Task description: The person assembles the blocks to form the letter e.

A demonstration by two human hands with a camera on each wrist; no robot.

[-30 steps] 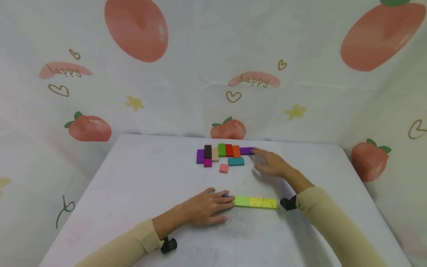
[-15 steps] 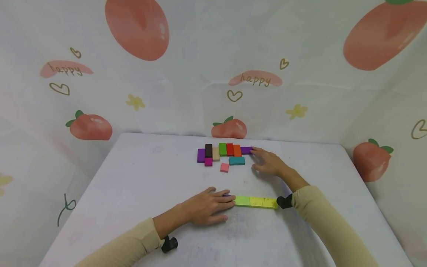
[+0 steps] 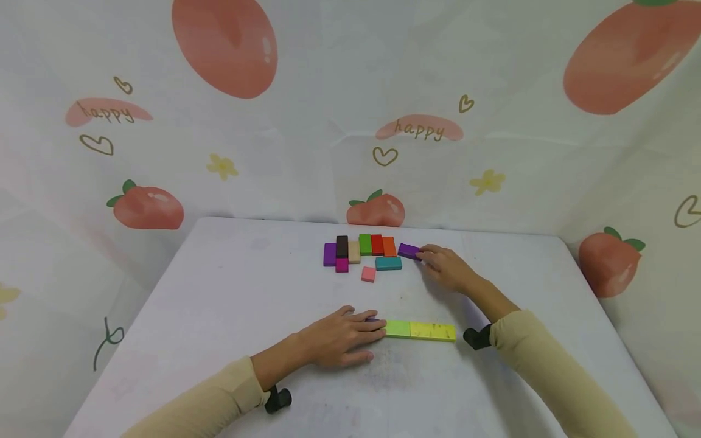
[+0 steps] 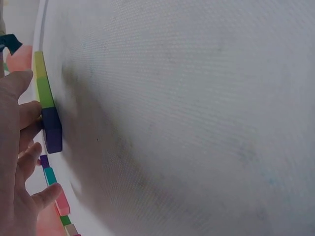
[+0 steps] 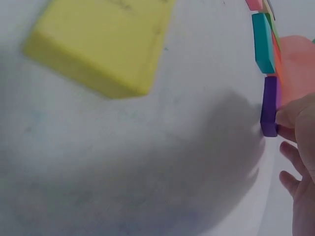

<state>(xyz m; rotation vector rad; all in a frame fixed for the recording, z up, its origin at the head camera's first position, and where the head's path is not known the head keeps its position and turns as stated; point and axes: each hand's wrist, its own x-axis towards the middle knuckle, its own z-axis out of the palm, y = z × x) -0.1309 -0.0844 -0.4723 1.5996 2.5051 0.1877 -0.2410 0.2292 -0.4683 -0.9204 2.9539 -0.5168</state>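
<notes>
My right hand [image 3: 449, 269] is at the back right, pinching a purple block [image 3: 408, 250] between thumb and fingertips. In the right wrist view this purple block [image 5: 269, 105] sits beside a teal block [image 5: 264, 43]. Nearer the front, my left hand [image 3: 342, 340] lies with outstretched fingers over the left end of a straight row of blocks. From under it extend a light green block [image 3: 398, 329] and a yellow block [image 3: 433, 331]. The left wrist view shows a dark blue-purple part [image 4: 51, 130] at the row's near end, partly hidden from the head view by the fingers.
At the back lies a cluster of blocks: purple [image 3: 330, 255], dark brown [image 3: 342, 246], magenta [image 3: 342, 265], beige [image 3: 354, 252], green [image 3: 365, 244], red [image 3: 377, 244] and orange [image 3: 389, 246]. Before them lie teal [image 3: 388, 263] and pink [image 3: 369, 274] blocks. A printed curtain [image 3: 306, 121] hangs behind the table [image 3: 230, 292].
The purple block has come away from the orange block, shifting slightly right and turning at an angle, with my right fingers now gripping its end. My left hand has stayed in place.
</notes>
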